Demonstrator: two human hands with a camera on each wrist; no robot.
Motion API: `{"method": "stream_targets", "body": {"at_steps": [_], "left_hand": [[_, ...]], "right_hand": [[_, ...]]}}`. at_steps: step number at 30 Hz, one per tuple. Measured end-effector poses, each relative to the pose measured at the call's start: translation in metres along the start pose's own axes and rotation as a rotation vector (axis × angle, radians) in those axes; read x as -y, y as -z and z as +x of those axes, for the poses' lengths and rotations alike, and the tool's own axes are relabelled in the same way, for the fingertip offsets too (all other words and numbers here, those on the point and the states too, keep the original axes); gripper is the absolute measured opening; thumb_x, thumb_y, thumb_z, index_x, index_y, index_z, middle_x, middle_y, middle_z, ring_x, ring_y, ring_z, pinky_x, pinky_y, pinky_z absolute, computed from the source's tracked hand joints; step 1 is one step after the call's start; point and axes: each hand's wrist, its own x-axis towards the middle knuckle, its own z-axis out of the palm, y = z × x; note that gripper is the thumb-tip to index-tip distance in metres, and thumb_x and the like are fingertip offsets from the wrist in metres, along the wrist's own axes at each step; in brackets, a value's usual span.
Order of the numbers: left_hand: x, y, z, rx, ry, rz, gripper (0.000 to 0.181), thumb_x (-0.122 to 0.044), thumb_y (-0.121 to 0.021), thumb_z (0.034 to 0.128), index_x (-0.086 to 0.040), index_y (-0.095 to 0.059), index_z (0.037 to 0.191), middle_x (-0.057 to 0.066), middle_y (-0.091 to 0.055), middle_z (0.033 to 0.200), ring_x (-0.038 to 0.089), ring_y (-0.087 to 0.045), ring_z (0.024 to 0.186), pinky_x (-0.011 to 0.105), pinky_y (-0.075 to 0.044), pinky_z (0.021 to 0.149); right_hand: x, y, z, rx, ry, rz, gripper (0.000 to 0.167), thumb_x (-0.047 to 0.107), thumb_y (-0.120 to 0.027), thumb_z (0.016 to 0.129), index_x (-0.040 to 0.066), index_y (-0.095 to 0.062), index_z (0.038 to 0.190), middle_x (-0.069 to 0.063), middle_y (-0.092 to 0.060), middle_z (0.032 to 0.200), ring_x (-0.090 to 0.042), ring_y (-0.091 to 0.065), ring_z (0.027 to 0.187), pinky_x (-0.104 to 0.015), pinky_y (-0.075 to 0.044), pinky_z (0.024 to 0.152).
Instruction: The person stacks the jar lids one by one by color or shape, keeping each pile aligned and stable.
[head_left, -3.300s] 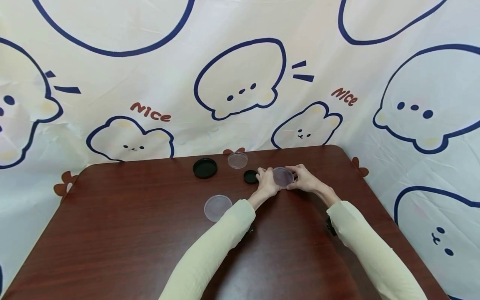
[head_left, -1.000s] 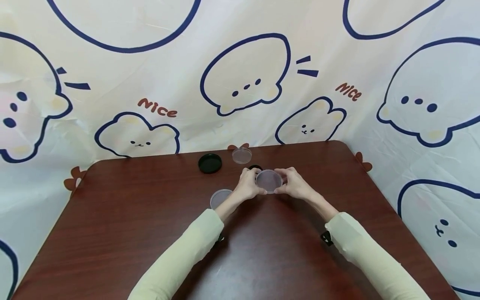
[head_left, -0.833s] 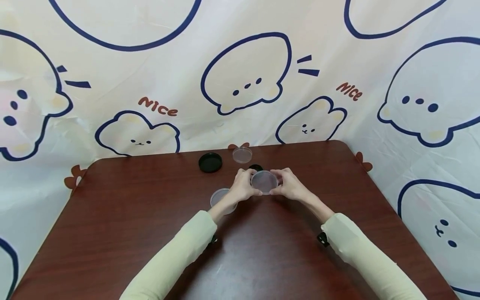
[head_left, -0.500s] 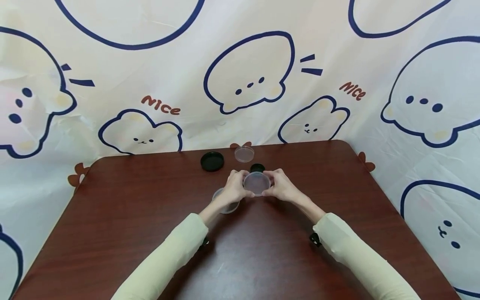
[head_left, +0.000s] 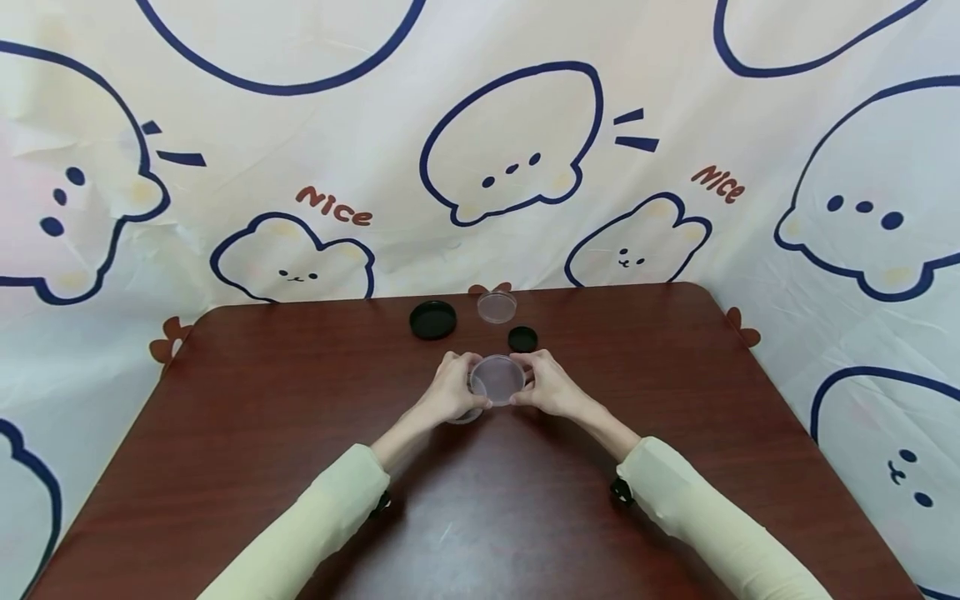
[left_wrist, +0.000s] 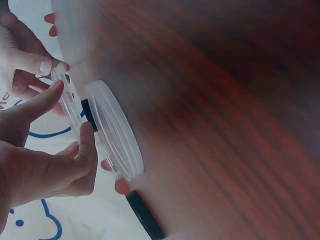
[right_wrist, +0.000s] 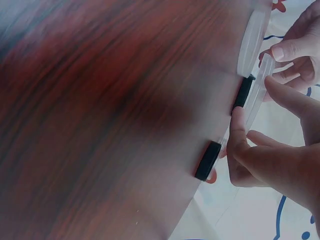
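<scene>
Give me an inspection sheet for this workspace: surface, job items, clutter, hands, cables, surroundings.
Surface: dark brown wood-grain table, some glare.
Job items: clear dish held above the table; second clear dish on the table, partly hidden in the head view.
Clutter: large black dish, small black dish and third clear dish, toward the far edge.
Hands: left hand and right hand pinch opposite sides of the held dish.
Cables: nothing seen.
Surroundings: white backdrop with cartoons and "Nice".

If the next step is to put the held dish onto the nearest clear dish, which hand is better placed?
Probably the left hand: in the head view it partly covers the clear dish, lying on its side of the held dish. The right hand, gripping the opposite edge, is farther.
</scene>
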Motion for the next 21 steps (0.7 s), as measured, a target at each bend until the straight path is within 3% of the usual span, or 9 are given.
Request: {"method": "stream_targets", "body": {"at_steps": [14, 21], "left_hand": [[0.018, 0.017, -0.024, -0.039, 0.013, -0.008, 0.066, -0.007, -0.087, 0.0685, 0.006, -0.056, 0.125, 0.022, -0.053, 0.116, 0.034, -0.047, 0.108, 0.046, -0.043, 0.090], [0.026, 0.022, -0.029, -0.036, 0.060, 0.009, 0.066, -0.007, -0.087, 0.0702, 0.005, -0.055, 0.127, 0.020, -0.051, 0.117, 0.030, -0.047, 0.106, 0.042, -0.044, 0.088]], "right_hand": [[0.013, -0.022, 0.010, 0.043, 0.050, 0.015, 0.067, -0.004, -0.077, 0.077, -0.008, -0.047, 0.137, -0.024, -0.042, 0.121, -0.024, -0.063, 0.091, -0.024, -0.053, 0.073], [0.019, -0.030, 0.015, 0.068, 0.062, -0.007, 0.066, -0.003, -0.077, 0.078, -0.008, -0.047, 0.136, -0.022, -0.043, 0.118, -0.024, -0.061, 0.092, -0.024, -0.053, 0.074]]}}
